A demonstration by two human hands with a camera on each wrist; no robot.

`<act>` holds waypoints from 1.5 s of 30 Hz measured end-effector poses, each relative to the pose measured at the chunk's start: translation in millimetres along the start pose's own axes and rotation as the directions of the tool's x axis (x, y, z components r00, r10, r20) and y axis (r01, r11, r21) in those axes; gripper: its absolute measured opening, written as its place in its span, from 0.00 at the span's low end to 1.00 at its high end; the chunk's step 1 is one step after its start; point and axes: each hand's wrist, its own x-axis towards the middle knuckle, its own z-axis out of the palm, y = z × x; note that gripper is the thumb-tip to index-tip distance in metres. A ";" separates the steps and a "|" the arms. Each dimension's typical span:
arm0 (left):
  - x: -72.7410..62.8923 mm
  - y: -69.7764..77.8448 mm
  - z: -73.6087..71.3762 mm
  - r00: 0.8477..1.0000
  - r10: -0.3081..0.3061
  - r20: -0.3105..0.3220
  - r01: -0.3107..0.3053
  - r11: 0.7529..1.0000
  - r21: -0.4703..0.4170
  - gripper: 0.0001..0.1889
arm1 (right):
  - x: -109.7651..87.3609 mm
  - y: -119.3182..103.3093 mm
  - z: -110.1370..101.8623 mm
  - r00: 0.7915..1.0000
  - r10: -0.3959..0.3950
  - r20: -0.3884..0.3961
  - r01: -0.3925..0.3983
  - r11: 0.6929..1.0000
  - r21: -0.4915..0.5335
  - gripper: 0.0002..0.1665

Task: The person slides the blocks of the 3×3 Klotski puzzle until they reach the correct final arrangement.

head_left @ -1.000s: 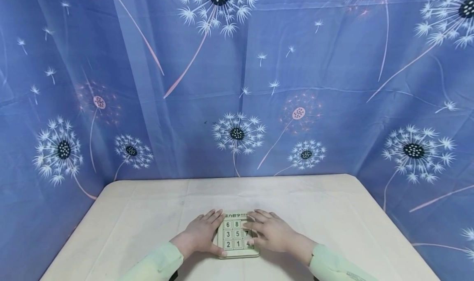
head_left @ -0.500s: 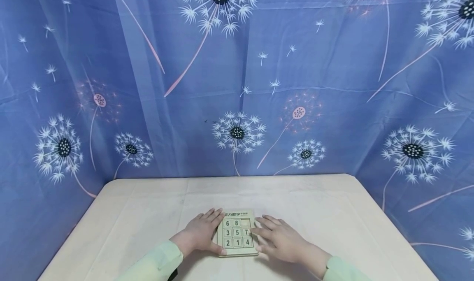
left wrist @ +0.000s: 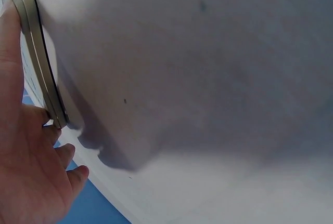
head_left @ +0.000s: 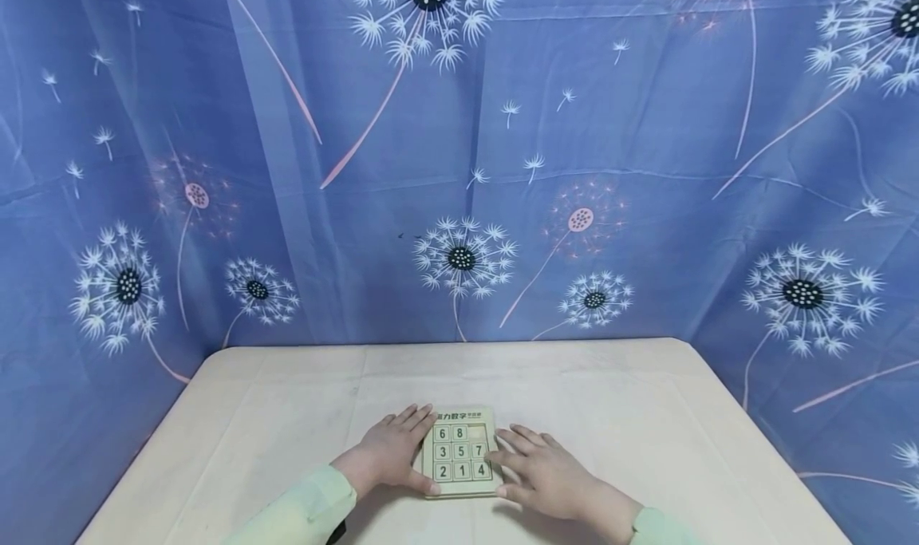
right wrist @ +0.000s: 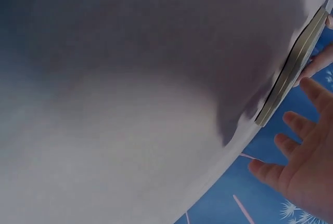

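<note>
A pale number slide puzzle [head_left: 459, 488] lies flat at the table's near middle. Its rows read 6, 8 and a vacant cell, then 3, 5, 7, then 2, 1, 4. My left hand [head_left: 391, 452] holds the left side, thumb at the near corner and fingertips at the far one. The left wrist view shows that hand [left wrist: 34, 169] along the puzzle's thick edge [left wrist: 39, 52]. Fingers spread, my right hand [head_left: 549, 475] is beside the right edge, its index fingertip near the 7 tile [head_left: 479, 451]. In the right wrist view the right hand's fingers [right wrist: 299, 125] reach toward the puzzle [right wrist: 286, 78].
The cream table [head_left: 287, 385] has rounded far corners and spreads around the puzzle on all sides. Blue cloth [head_left: 373, 290] with a dandelion print hangs behind the table and along both sides.
My right hand has drawn back rightward from over the puzzle's right column, uncovering the vacant top right cell and the 7 and 4 tiles. My left hand has stayed in place.
</note>
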 end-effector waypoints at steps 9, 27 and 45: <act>0.5 -1.2 1.4 1.000 0.004 0.013 -0.004 1.000 -0.004 0.62 | -0.2 -2.8 3.5 1.000 -0.014 -0.015 0.013 0.999 -0.039 0.35; 1.8 -0.2 0.4 1.000 -0.006 0.020 0.006 1.000 0.000 0.62 | 1.7 -3.3 10.4 0.999 0.021 -0.037 -0.021 1.000 -0.007 0.37; 2.7 -1.3 1.3 1.000 0.002 0.017 -0.003 1.000 0.012 0.62 | 10.1 -2.5 6.1 0.999 0.046 -0.025 -0.046 0.999 0.018 0.34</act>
